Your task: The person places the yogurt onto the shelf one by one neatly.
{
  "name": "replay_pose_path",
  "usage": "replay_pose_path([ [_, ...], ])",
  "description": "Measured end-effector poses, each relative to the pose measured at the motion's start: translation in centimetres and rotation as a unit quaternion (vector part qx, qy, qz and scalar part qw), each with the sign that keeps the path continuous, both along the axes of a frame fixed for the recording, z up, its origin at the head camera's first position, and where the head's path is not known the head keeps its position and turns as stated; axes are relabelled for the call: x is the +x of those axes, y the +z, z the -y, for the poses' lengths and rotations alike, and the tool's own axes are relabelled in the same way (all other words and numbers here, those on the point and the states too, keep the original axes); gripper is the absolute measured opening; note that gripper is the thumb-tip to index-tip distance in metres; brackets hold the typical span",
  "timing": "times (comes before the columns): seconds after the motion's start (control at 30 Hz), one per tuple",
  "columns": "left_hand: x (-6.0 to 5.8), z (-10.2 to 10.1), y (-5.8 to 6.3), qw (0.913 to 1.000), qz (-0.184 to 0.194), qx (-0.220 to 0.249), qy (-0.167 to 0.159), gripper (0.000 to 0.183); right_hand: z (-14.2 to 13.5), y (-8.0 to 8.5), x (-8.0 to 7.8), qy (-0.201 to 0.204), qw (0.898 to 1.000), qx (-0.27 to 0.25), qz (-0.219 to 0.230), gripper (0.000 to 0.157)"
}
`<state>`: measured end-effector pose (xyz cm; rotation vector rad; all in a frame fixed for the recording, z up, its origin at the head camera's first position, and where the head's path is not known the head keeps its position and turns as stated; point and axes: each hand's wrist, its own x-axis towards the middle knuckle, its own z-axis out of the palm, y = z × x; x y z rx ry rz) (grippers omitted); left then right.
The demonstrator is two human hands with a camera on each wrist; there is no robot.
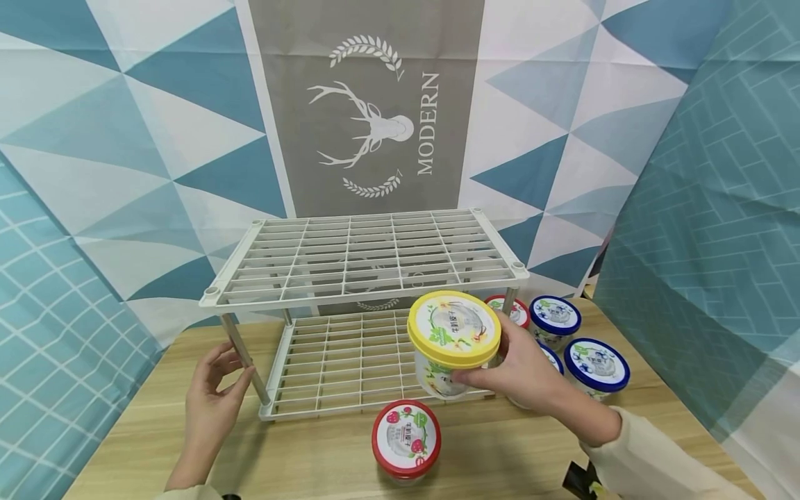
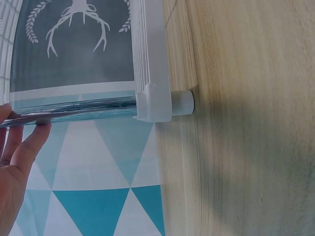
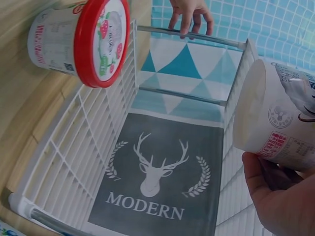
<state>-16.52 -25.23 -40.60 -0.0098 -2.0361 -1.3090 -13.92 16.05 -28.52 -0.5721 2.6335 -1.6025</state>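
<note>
In the head view my right hand (image 1: 525,368) grips a round white ice cream tub (image 1: 455,332) with a yellow lid, held upright in front of the two-tier white rack (image 1: 235,264). Its thumb presses the near side; the other fingers are mostly hidden behind the tub. My left hand (image 1: 212,399) pinches the rack's front left metal post (image 1: 240,353) between thumb and fingers, which also shows in the left wrist view. A red-lidded tub (image 1: 406,441) with strawberries on its lid stands on the table before the lower tier.
Right of the rack stand blue-lidded tubs (image 1: 596,364), another red-lidded tub (image 1: 515,312) partly behind a post, and one partly hidden by my right hand. The rack stands on a wooden table (image 1: 300,458). A patterned cloth (image 1: 381,104) hangs behind.
</note>
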Motion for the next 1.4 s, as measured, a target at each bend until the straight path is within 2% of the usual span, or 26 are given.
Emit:
replay_pose_path([
  [0.5, 0.1, -0.1, 0.0, 1.0000, -0.002, 0.001, 0.002, 0.055, 1.4, 1.8, -0.1, 0.009, 1.000, -0.027, -0.006, 0.079],
  [0.73, 0.1, -0.1, 0.0, 0.9998, -0.020, 0.004, -0.006, 0.055, 2.3, 2.6, -0.6, 0.002, 1.000, -0.008, -0.021, 0.077],
  [1.07, -0.1, 0.0, -0.2, 0.9997, -0.021, 0.002, -0.010, 0.056, 3.4, 3.5, -1.1, 0.025, 0.999, -0.028, -0.038, 0.074],
  [1.4, -0.1, 0.0, -0.2, 0.9993, -0.034, -0.002, -0.015, 0.055, 4.2, 4.4, -1.4, 0.022, 0.998, -0.026, -0.048, 0.074],
])
